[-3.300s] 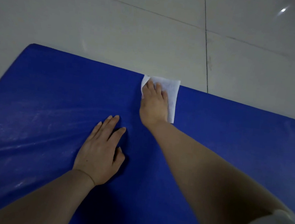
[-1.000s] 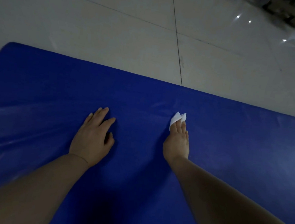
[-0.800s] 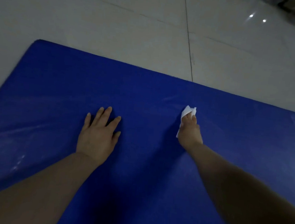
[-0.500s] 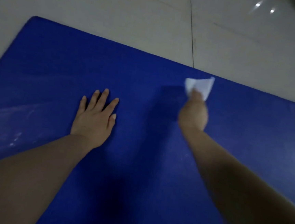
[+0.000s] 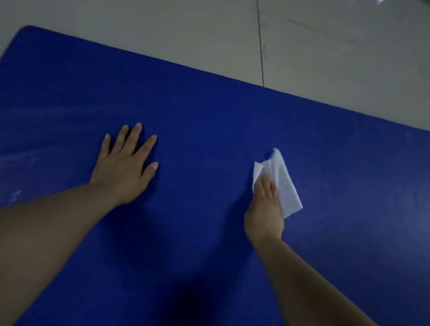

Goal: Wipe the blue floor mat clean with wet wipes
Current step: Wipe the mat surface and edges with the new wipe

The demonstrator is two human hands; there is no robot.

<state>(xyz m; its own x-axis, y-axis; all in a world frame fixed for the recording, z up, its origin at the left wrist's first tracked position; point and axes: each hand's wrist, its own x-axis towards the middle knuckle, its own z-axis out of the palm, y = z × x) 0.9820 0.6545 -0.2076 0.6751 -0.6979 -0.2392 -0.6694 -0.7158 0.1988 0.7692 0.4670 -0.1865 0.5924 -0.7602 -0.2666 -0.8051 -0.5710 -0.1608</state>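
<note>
While the left hand (image 5: 124, 166) lies flat with its fingers spread and straight, palm down on the blue floor mat (image 5: 212, 126), the right hand (image 5: 265, 211) rests on a white wet wipe (image 5: 286, 187) further to the right. That hand's fingers look extended over the wipe, pressing it to the mat, though whether the thumb curls under an edge cannot be told from this angle. The wipe is partly crumpled and folded, with one corner lifted just past the fingertips and its far side sticking out to the right of the hand. Both bare forearms reach in from the lower edge of the view, well apart from each other. Faint pale streaks show on the mat's left part. Beyond the mat's far edge lies a pale tiled floor (image 5: 143, 13), a dark grout line (image 5: 260, 37) running away from the mat.
</note>
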